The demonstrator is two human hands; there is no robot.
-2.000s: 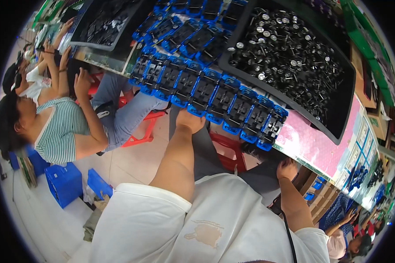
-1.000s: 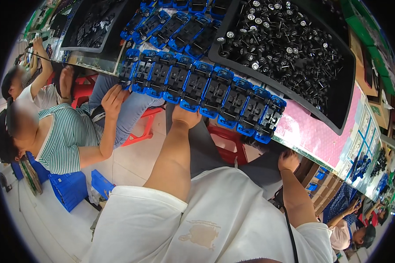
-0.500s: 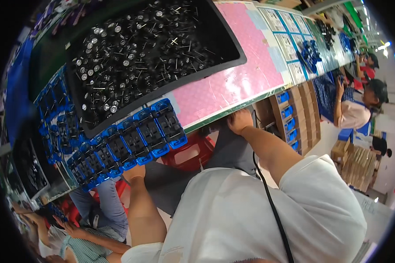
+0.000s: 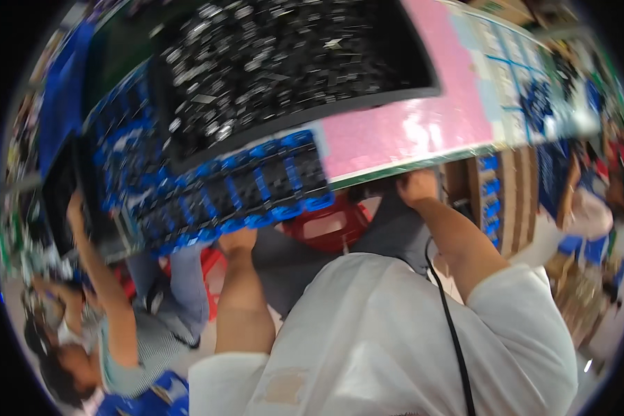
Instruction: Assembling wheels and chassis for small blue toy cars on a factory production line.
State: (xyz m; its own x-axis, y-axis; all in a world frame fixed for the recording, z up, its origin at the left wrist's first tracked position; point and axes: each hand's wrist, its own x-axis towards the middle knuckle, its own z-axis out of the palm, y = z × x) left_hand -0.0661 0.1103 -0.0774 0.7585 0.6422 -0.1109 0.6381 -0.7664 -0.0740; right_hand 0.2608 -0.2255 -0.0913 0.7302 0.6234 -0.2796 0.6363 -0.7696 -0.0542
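Observation:
My left hand (image 4: 238,240) is at the table's near edge, just below a row of blue-and-black plastic parts (image 4: 235,191). Its fingers are hidden by the parts, so I cannot tell whether it holds one. Farther right, my right hand (image 4: 417,186) is beside the table edge, above my right knee. Its fingertips are hidden and the picture is smeared, so their state is unclear. Beyond the row lies a big black tray (image 4: 291,106) full of loose screws (image 4: 256,59), with neither hand on it.
Pink sheeting (image 4: 395,139) covers the table right of the tray. A cardboard box (image 4: 516,201) with blue parts stands at right below the table. A red stool (image 4: 329,225) is under the table. At left a co-worker's arm (image 4: 104,267) reaches to another dark tray (image 4: 62,215).
My view has swung, so the table and tray appear farther right and blurred. The co-worker at left has raised an arm to the dark tray. My hands stay near the table edge.

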